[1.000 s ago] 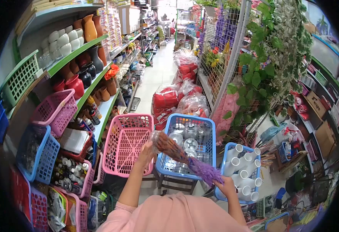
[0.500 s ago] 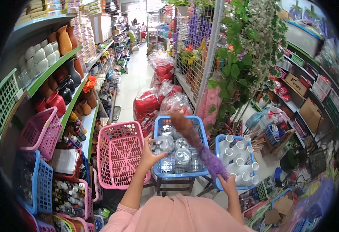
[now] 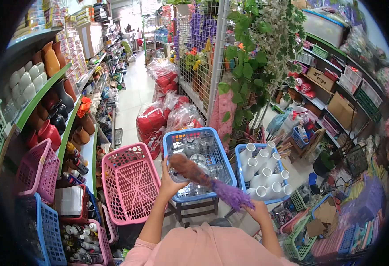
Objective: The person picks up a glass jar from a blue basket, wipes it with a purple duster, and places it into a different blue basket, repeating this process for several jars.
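My left hand (image 3: 169, 186) is wrapped around a clear glass jar (image 3: 175, 178) at the left side of a blue plastic basket (image 3: 226, 174). My right hand (image 3: 259, 211) grips the lower end of a feather duster (image 3: 230, 193), purple near my hand and brown toward the tip. The duster slants up and left, its brown tip lying across the jar and hiding part of it. Several more clear glass jars (image 3: 192, 146) sit inside the blue basket, which rests on a dark stool (image 3: 185, 213).
A pink basket (image 3: 130, 190) stands to the left. On the right, another blue basket (image 3: 243, 199) holds several white vases (image 3: 261, 156). Shelves of pots (image 3: 48, 133) line the left side. Plastic-wrapped red bundles (image 3: 152, 119) lie ahead beside a wire rack with hanging greenery (image 3: 247, 71).
The duster's brown tip has swung down and left onto the jar. My left hand still holds the jar, now lower and turned. The view has shifted right.
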{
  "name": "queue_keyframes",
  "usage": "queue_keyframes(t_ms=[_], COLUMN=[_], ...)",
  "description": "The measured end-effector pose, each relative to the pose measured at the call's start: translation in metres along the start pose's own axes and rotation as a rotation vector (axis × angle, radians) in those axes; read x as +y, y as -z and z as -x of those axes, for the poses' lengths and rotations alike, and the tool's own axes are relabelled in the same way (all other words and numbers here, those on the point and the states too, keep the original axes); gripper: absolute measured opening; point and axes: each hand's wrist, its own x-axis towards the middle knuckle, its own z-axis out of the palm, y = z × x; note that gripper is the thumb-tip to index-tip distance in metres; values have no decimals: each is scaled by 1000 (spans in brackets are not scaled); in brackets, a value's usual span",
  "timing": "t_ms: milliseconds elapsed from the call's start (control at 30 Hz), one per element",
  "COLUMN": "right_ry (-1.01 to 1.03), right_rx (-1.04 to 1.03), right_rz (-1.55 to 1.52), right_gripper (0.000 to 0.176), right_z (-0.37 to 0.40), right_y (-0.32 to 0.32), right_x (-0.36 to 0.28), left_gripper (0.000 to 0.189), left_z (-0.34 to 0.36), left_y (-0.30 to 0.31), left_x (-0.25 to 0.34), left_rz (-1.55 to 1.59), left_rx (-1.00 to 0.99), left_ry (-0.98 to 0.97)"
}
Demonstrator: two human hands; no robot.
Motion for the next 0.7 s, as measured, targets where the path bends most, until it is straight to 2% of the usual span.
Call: queue_keyframes(t_ms=[33,100,167,200,233,300,367,433,467,567,633,700], right_ry=[-65,-50,-38,-20,2,-78,-158,-71,-74,-98,-191,-121], right_rx=[45,35,23,23,24,45,59,12,14,-25,21,-14], right_rz=[4,7,9,-46,-99,-81,-64,-90,-92,-68,-47,-47], right_gripper=[39,39,39,40,41,41,41,41,41,34,36,37], right_z=[0,2,7,10,10,7,7,6,7,1,-2,0], right_y=[1,3,1,-3,-6,-9,-13,-18,-18,-12,-7,-12], right_x=[0,0,1,3,4,1,0,1,2,-6,-14,-6], left_gripper=[122,123,126,122,122,114,115,128,128,133,135,136], left_z=[-1,-2,-5,-11,-7,-2,-1,-2,-1,-1,2,1], left_y=[-2,-7,-14,-16,-19,-23,-23,-24,-25,-26,-25,-29], left_x=[1,-12,-34,-41,-47,7,0,-2,-4,-4,-7,-12], left_rz=[-39,-52,-19,-229,-226,65,11,-28,-29,73,-25,-18], left_rx=[-13,-52,-224,-331,-336,-33,-104,-155,-159,-95,-126,-82], left_ry=[22,34,65,-81,-87,3,44,27,27,12,74,6])
